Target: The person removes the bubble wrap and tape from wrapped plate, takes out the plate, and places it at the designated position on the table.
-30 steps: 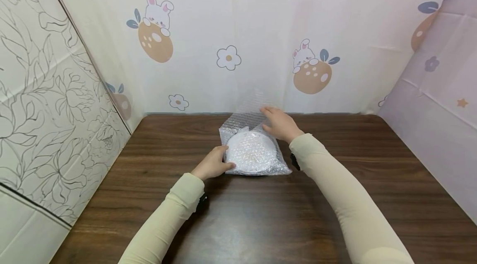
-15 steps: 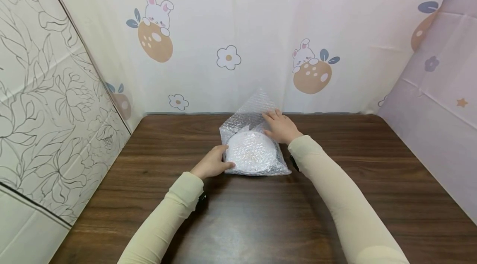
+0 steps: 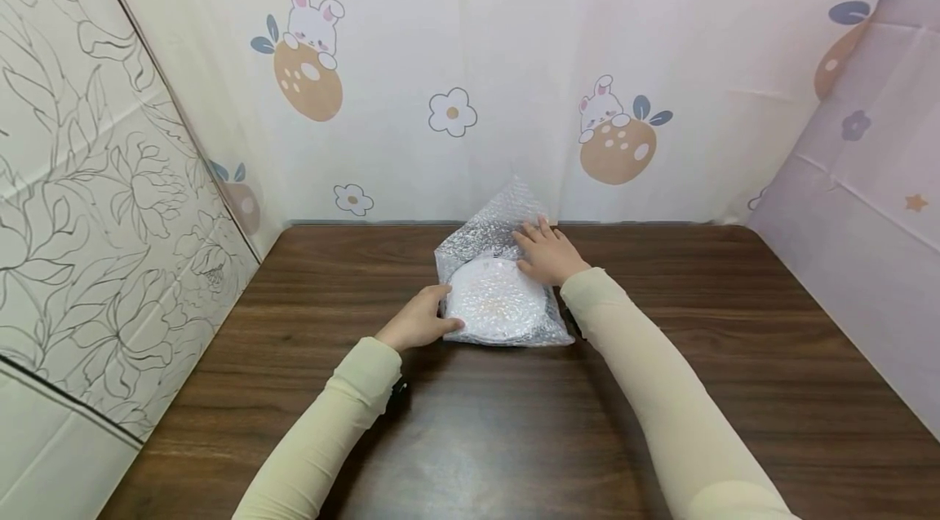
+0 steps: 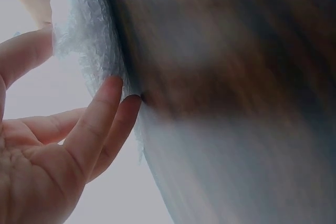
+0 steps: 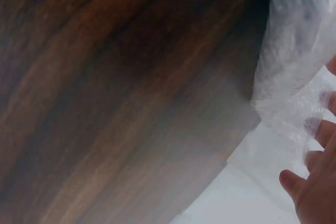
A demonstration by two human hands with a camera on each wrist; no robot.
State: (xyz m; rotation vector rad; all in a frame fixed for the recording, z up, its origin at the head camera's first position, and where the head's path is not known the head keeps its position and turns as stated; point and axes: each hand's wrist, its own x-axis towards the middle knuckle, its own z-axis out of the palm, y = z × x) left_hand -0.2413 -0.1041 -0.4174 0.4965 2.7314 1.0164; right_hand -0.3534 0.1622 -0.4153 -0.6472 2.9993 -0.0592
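A round white disc, like a plate [image 3: 495, 300], lies inside a clear bubble wrap bag [image 3: 556, 331] on the table. The bag's loose upper flap [image 3: 488, 226] rises to a point at the back. My left hand [image 3: 419, 320] rests at the left edge of the disc, thumb toward the front; in the left wrist view its fingers [image 4: 97, 114] are nearly straight and touch the bubble wrap. With spread fingers, my right hand [image 3: 549, 253] lies over the flap's right side, its fingertips on the film in the right wrist view.
The dark wooden table [image 3: 470, 422] runs back to a curtain [image 3: 396, 55] printed with rabbits and flowers. A white panel with flower drawings [image 3: 110, 177] stands along the left side.
My right hand has moved slightly down and left onto the flap, which is now pressed and more crumpled under it. The left hand and the disc stay in place.
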